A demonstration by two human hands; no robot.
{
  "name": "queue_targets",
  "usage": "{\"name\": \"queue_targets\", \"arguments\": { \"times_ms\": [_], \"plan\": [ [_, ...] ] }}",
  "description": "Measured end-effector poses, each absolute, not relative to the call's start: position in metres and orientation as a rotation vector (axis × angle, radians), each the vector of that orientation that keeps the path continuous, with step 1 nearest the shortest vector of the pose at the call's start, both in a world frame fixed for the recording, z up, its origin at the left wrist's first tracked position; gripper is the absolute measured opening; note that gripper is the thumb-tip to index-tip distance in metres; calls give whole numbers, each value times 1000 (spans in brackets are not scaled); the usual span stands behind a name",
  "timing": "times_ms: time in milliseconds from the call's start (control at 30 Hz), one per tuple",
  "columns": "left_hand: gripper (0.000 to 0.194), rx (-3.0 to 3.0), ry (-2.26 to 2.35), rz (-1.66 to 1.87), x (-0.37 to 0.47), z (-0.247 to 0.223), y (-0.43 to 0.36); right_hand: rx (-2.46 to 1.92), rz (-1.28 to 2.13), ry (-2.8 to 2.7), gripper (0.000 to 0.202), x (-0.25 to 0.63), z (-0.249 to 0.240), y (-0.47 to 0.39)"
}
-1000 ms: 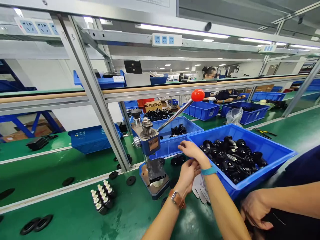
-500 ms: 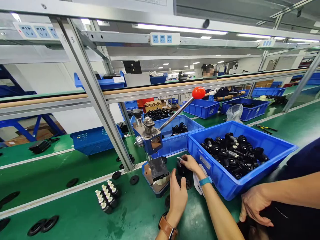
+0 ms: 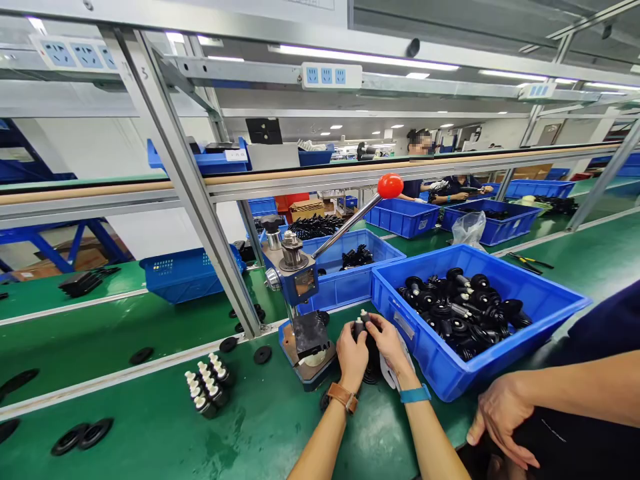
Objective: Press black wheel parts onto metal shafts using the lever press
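My left hand (image 3: 351, 355), with a brown watch strap at the wrist, is closed on a small black cylinder with a white tip (image 3: 359, 326). Touching or almost touching it, my right hand (image 3: 389, 345), with a blue wristband, pinches a second white-tipped part (image 3: 365, 316); its lower end is hidden by the fingers. Left of both hands stands a hand press (image 3: 300, 283) with a red ball (image 3: 390, 186) on its lever. Black round parts (image 3: 371, 369) lie partly hidden beneath my hands, beside a white cloth (image 3: 389, 373).
White-tipped black cylinders (image 3: 207, 383) stand grouped on the green bench (image 3: 260, 433). A blue bin (image 3: 483, 313) of black parts sits at right, another bin (image 3: 345, 283) behind the press. A co-worker's hand (image 3: 503, 410) rests at lower right. A metal post (image 3: 185, 180) rises at left.
My left hand has moved up beside my right and gone from open to closed on a black cylinder. My right hand's part now stands upright near it. The view shifted slightly.
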State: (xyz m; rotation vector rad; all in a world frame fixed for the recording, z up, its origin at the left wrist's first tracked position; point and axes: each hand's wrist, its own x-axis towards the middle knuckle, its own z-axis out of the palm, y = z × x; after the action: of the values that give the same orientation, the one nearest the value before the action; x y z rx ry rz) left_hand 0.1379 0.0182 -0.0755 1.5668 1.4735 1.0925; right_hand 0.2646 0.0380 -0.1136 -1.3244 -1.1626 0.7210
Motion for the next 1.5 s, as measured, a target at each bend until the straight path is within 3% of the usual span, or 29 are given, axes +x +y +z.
{"name": "queue_targets", "arguments": {
  "times_ms": [133, 267, 367, 500, 600, 700, 767, 867, 1000, 1100, 1500],
  "plan": [
    [35, 1567, 1418, 1287, 139, -60, -14, -1432, 656, -1063, 54, 259, -116, 47],
    [28, 1544, 1216, 1391, 115, -32, -52, -1530, 554, -1089, 39, 249, -111, 45],
    [28, 1507, 1197, 1480, 75, -6, -57, -1529, 425, -1115, 42, 240, -86, 40],
    [28, 1482, 1278, 1512, 28, 13, -29, -1342, 245, -1171, 53, 230, 12, 34],
    [29, 1511, 1311, 1479, 14, 11, -3, -842, 74, -1128, 61, 222, 121, 31],
    [27, 1568, 1309, 1461, 13, 6, 11, -632, 156, -1146, 46, 217, 212, 30],
    [26, 1584, 1289, 1474, 15, 5, 15, -659, 237, -1165, 39, 218, 237, 25],
    [27, 1581, 1262, 1500, 15, 5, 16, -847, 149, -1064, 31, 227, 213, 0],
    [24, 1593, 1271, 1493, 14, 5, 18, -1239, 6, -896, 27, 239, 127, -46],
    [25, 1620, 1290, 1476, 13, 3, 20, -1210, 50, -783, 30, 238, 87, -59],
    [28, 1589, 1265, 1499, 14, -6, 23, -1178, -148, -793, 27, 233, 67, -48]
  ]
}}
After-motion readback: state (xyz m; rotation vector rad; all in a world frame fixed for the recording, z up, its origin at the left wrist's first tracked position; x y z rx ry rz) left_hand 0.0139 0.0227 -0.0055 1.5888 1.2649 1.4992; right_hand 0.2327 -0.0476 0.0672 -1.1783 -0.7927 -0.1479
